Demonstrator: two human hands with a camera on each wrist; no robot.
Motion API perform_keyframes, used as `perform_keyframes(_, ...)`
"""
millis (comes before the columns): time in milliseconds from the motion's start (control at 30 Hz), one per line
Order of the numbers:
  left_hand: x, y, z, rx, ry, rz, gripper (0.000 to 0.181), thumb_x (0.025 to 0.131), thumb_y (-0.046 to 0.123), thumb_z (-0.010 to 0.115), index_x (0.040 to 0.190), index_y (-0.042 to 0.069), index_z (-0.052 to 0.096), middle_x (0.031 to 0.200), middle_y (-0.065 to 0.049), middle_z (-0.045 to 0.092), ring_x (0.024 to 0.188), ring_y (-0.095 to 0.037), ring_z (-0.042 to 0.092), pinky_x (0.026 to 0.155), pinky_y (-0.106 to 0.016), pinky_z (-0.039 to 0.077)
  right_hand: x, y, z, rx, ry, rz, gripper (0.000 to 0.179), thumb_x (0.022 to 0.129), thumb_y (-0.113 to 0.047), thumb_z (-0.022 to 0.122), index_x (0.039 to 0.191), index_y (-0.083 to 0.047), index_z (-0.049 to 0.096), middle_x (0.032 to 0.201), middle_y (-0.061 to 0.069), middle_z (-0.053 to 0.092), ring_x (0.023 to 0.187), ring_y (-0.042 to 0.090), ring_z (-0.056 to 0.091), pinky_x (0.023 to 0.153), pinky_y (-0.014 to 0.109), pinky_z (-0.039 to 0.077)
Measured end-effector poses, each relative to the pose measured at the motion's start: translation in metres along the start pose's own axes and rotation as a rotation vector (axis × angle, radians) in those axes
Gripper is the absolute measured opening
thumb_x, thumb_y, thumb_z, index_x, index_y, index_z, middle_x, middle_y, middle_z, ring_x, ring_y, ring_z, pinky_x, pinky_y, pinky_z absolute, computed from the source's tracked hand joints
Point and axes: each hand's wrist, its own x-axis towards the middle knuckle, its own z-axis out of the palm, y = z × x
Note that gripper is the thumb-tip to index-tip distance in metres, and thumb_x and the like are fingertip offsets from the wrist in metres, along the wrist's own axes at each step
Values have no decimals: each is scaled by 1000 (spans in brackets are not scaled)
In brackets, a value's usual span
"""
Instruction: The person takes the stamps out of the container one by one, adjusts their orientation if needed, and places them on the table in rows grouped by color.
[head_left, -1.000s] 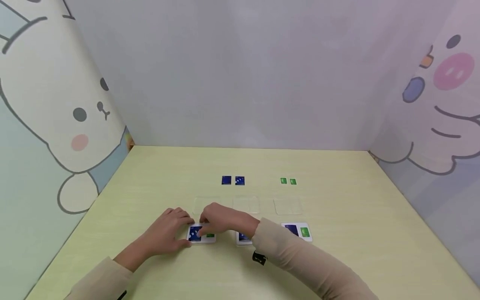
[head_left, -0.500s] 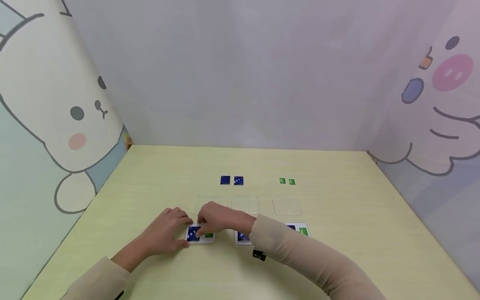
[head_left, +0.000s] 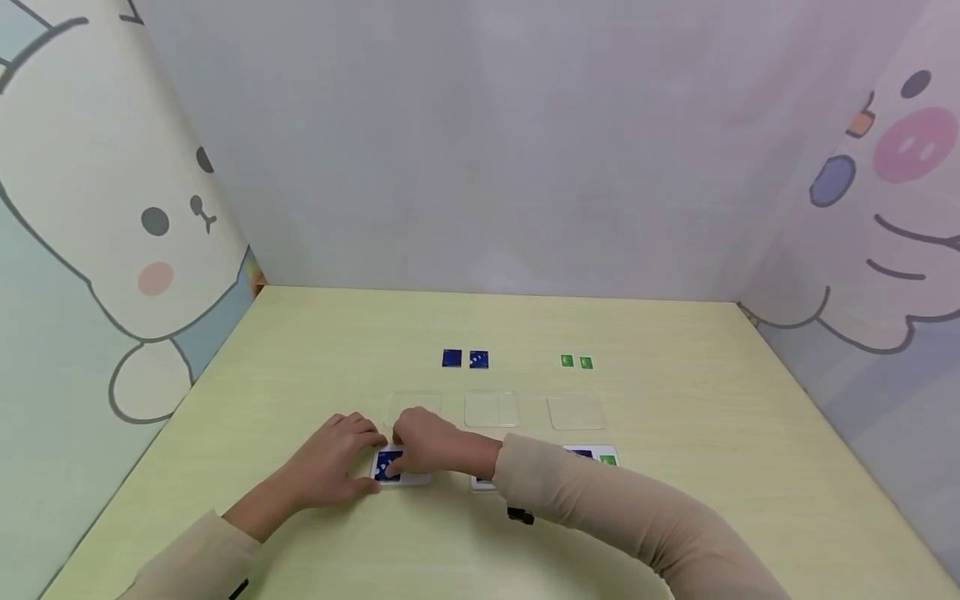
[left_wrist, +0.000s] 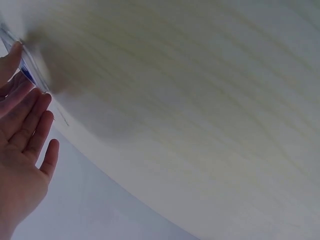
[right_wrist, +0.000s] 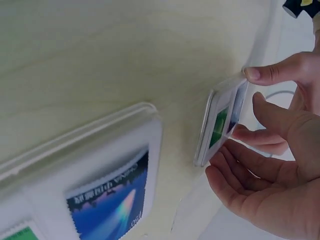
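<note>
Holding left end of left case (head_left: 415, 480) with left hand (head_left: 326, 467), spanning it between thumb and fingers. Resting right hand (head_left: 427, 437) over same case, touching far edge with curled fingers; not managing to tell pinching from mere pressing. Sitting in front row, containing blue stamp (head_left: 384, 460) and green stamp (right_wrist: 218, 126). Looking mostly done up front: showing blue and green in middle case (right_wrist: 47, 202) and right case (head_left: 595, 452) too. Apparently leaving two loose blue stamps (head_left: 478, 359) and two loose green stamps (head_left: 587, 363) lying at back, outside any case, plus three clear pieces (head_left: 491, 410) lying between, seemingly awaiting use.
</note>
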Motion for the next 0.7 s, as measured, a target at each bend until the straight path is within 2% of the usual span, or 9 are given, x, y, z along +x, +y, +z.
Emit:
perform_keyframes(200,-1,1,0,-8,-5,-13,45,74,36,83,107,9,71,105,0,69,102,-19,58,94,-45,46,0,-2,5,-25,28,18,35,81,-36,79,100,-8,73,80,-3,63,70,6,48,63,15,40)
perform_keyframes(500,-1,-1,0,-12,0,7,45,74,37,83,107,10,71,104,2,68,100,-19,58,91,-44,45,0,-3,10,-82,71,14,36,79,-39,80,97,-8,72,79,-3,61,68,5,45,61,15,37)
perform_keyframes(700,-1,-1,1,3,27,26,43,73,35,83,105,9,71,102,2,68,99,-17,58,90,-43,46,-1,-5,9,-89,90,32,34,78,-38,81,94,-8,73,77,-4,60,67,6,46,60,15,37)
